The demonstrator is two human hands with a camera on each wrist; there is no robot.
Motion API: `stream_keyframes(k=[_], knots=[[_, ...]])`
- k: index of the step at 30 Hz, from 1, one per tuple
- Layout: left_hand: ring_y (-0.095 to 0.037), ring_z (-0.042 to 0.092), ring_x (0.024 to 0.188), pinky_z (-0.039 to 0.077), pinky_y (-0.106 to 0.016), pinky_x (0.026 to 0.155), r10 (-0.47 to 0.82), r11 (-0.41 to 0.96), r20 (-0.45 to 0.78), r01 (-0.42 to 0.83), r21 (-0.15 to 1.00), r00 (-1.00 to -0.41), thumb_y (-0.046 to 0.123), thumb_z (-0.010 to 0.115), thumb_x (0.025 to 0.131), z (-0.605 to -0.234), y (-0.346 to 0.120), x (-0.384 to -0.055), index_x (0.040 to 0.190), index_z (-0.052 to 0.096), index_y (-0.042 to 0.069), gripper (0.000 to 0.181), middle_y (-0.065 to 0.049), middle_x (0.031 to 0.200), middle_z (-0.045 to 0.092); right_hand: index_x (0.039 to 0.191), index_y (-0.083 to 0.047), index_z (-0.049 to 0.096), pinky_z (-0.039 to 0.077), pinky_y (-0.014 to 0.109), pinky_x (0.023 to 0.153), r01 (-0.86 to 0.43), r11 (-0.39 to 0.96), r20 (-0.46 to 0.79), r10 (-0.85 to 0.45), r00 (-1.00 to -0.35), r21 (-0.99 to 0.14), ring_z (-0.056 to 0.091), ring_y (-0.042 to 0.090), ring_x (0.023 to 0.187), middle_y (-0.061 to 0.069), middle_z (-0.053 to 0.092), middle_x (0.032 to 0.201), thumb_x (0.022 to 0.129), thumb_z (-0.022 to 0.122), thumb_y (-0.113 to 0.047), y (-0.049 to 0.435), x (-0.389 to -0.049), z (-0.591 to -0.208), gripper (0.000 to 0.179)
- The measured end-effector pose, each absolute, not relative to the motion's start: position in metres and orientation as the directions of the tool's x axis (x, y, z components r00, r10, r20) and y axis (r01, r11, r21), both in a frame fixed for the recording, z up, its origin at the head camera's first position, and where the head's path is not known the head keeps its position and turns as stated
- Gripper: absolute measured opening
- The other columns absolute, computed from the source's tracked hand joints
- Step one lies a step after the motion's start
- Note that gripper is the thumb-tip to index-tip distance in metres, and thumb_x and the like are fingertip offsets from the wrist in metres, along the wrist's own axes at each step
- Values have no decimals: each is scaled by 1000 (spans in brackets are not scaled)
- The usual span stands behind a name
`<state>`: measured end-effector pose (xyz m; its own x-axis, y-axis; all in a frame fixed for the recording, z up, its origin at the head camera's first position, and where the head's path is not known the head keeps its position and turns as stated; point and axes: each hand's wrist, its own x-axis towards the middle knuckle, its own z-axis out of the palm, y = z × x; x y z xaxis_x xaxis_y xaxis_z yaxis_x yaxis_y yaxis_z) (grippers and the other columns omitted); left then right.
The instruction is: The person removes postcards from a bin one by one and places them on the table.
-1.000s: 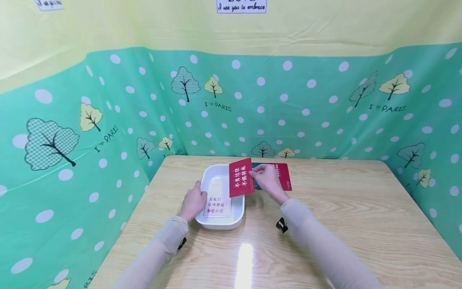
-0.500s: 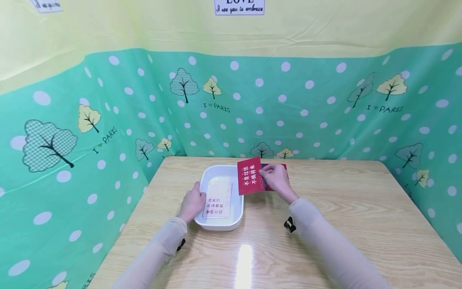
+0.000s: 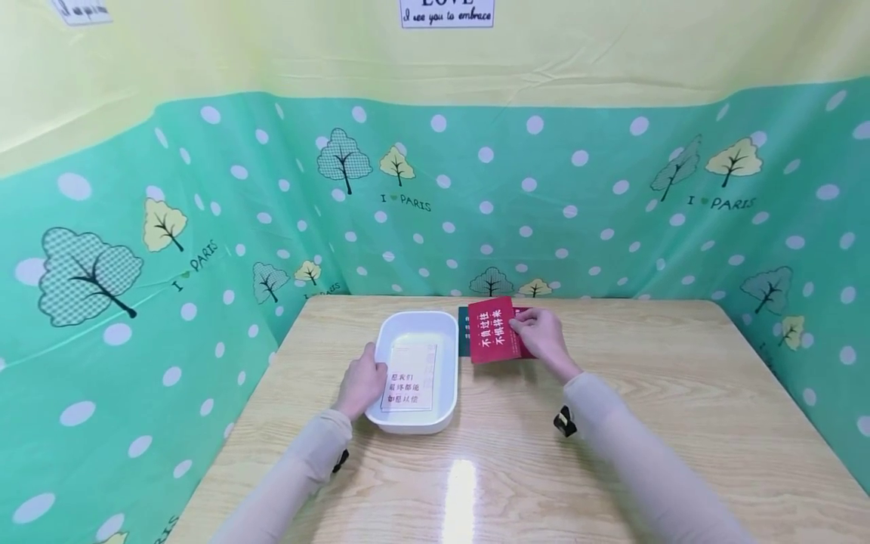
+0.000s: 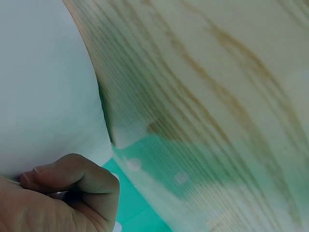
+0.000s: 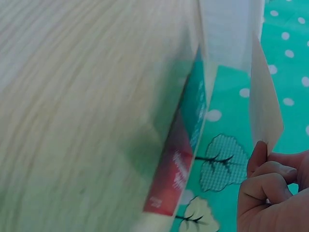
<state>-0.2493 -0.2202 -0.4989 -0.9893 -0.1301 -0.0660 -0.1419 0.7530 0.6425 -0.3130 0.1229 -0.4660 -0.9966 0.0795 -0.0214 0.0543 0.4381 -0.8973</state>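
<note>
A red card [image 3: 492, 330] with white lettering is pinched at its right edge by my right hand [image 3: 544, 338]. In the right wrist view the card's pale back [image 5: 264, 101] shows, held up off the table between thumb and fingers. Beneath it on the table lie a dark green card [image 3: 464, 332] and another red card [image 5: 170, 181], partly covered in the head view. My left hand [image 3: 362, 384] grips the left rim of a white plastic tub [image 3: 445, 378]. Inside the tub lies a white card [image 3: 406, 389] with red lettering.
The wooden table [image 3: 646, 408] spreads wide to the right of the tub. A green dotted cloth [image 3: 578, 211] with printed trees hangs behind the table and on both sides. Light glares off the tabletop near the front.
My right hand has carried the red card rightward, from over the tub's right rim to over the cards on the table. The left hand keeps its hold on the tub.
</note>
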Motion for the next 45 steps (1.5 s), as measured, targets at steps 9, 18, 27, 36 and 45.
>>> stream_keyframes(k=[9,18,27,36,45], knots=[[-25,65,66,57,-33,51,-133,757,-60,-140,638,-989,13,45,108,-500,-221,-249,156,33,-5,53,-30,107,68,119,3,69,57,29,72,87,463,-41,108,-993,-882,67,27,93,19,70,109,106,65,-20,145,-319,-476,27],[-26,66,69,58,-34,55,-133,769,-58,-140,624,-989,14,45,108,-498,-220,-251,158,31,-5,55,-33,116,66,123,6,67,61,34,80,101,461,-52,118,-992,-882,69,32,100,24,70,115,106,63,-17,165,-323,-480,29],[-25,64,66,56,-33,52,-133,760,-56,-138,635,-990,14,45,107,-499,-220,-252,157,32,-4,54,-30,110,67,125,8,65,60,34,80,97,493,-40,124,-991,-865,68,33,101,26,68,117,107,61,-15,186,-329,-487,29],[-24,65,67,56,-33,52,-138,757,-67,-149,637,-988,13,46,108,-499,-221,-250,159,29,-5,57,-32,112,67,126,8,65,57,31,75,124,506,-61,139,-988,-854,67,31,99,25,68,117,107,61,-18,201,-334,-493,32],[-25,66,69,56,-33,53,-131,765,-57,-138,629,-990,15,46,108,-500,-222,-252,158,31,-4,56,-32,115,67,130,9,63,56,37,82,140,527,-74,145,-987,-838,65,35,106,27,66,123,108,59,-19,212,-341,-499,35]])
